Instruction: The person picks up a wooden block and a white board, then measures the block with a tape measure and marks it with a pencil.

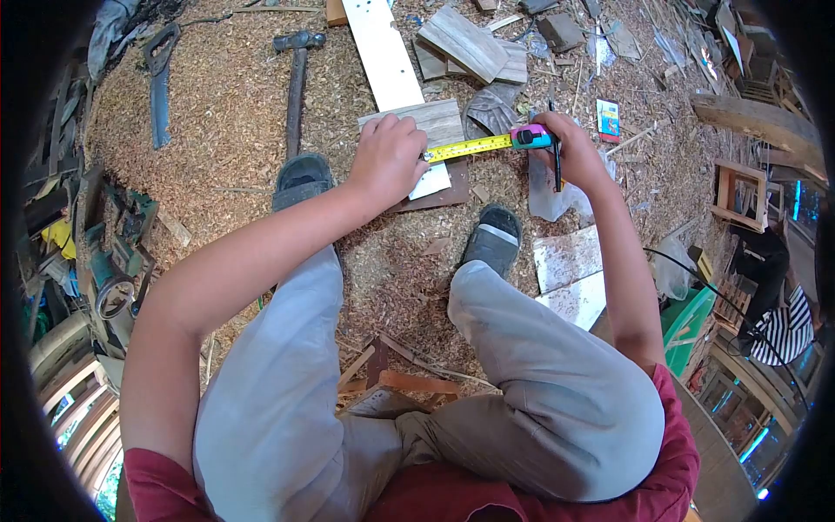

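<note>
My left hand is closed on the left part of a short grey wood-grain piece, by the end of the yellow tape blade. The blade runs right to a pink and teal tape measure at the fingers of my right hand. A dark, thin pencil-like tool also sticks out from my right hand, pointing down. Under the wood-grain piece lies a long white board, and a brown flat piece shows beneath its near end.
A hammer and a handsaw lie on the wood shavings at the left. Wood-grain offcuts are stacked beyond my hands. A small blue and red packet and a wooden frame are at the right.
</note>
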The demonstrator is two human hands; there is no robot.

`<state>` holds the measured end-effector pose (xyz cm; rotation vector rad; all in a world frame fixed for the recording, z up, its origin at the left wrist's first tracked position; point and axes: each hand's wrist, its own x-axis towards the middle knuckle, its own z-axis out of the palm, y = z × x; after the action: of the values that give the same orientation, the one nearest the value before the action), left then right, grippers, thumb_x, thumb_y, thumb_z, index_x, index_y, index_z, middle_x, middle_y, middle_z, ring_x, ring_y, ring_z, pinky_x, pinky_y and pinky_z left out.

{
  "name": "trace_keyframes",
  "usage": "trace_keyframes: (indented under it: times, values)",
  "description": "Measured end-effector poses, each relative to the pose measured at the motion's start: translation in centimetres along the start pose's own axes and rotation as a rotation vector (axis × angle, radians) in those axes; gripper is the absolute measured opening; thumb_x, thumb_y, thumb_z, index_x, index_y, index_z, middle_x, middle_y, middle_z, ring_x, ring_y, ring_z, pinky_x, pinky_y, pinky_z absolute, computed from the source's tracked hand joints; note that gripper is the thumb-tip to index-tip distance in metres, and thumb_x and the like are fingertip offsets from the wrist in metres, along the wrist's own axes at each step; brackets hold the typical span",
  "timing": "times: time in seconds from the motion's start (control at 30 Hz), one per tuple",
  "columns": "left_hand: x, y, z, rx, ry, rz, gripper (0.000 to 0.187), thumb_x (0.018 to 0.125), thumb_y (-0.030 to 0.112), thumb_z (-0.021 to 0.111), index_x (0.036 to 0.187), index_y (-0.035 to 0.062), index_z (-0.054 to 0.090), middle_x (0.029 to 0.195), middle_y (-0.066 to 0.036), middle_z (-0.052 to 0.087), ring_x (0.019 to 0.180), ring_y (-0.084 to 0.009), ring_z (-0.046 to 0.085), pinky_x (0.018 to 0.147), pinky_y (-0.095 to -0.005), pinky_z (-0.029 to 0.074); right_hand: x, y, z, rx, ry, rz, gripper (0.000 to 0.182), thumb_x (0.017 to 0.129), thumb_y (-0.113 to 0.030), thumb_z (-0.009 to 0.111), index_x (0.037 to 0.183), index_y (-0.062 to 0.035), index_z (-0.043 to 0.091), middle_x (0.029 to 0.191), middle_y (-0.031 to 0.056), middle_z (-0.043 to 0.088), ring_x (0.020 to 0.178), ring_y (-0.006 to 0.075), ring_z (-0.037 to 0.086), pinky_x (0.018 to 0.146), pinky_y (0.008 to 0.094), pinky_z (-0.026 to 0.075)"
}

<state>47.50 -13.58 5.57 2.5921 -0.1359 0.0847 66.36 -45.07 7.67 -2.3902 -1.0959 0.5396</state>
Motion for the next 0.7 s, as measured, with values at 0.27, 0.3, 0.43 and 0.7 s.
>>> trace_keyframes:
  times: [0.27, 0.3, 0.43, 0.7]
  values:
    - [-0.07, 0.03, 0.16, 0.005, 0.011, 0.005, 0.026, 0.078, 0.017, 0.089, 0.090, 0.0086, 0.068, 0.098, -0.009, 0.063, 0.105, -0.0332, 0.061, 0.097, -0.0479, 0.048, 0.04, -0.06, -0.08, 0.011, -0.018, 0.005, 0.049, 0.082, -0.004, 0.086, 0.126, -0.0044, 0.066, 0.114, 0.0162, 0.071, 0.109, 0.0401, 0.069, 0.097, 0.0465, 0.055]
    - [-0.06, 0.01, 0.19, 0.004, 0.011, 0.005, 0.026, 0.078, 0.017, 0.089, 0.090, 0.0086, 0.068, 0.098, -0.010, 0.063, 0.105, -0.0332, 0.061, 0.097, -0.0480, 0.048, 0.04, -0.03, -0.12, 0.013, -0.021, 0.008, 0.049, 0.082, -0.004, 0.086, 0.126, -0.0045, 0.066, 0.114, 0.0163, 0.071, 0.109, 0.0400, 0.069, 0.096, 0.0464, 0.055]
    - [0.04, 0.00, 0.11, 0.009, 0.008, 0.004, 0.026, 0.078, 0.017, 0.089, 0.090, 0.0086, 0.068, 0.098, -0.009, 0.063, 0.105, -0.0330, 0.061, 0.098, -0.0480, 0.048, 0.14, 0.12, 0.05, 0.012, -0.004, 0.000, 0.048, 0.082, -0.004, 0.086, 0.125, -0.0042, 0.066, 0.112, 0.0161, 0.071, 0.108, 0.0398, 0.069, 0.095, 0.0463, 0.055]
    - [-0.02, -0.04, 0.19, -0.005, 0.014, 0.007, 0.026, 0.078, 0.018, 0.089, 0.090, 0.0091, 0.068, 0.097, -0.009, 0.062, 0.104, -0.0326, 0.061, 0.098, -0.0480, 0.048, 0.02, 0.21, 0.23, 0.022, 0.021, -0.015, 0.047, 0.082, -0.005, 0.087, 0.125, -0.0041, 0.066, 0.112, 0.0157, 0.072, 0.107, 0.0393, 0.069, 0.095, 0.0465, 0.055]
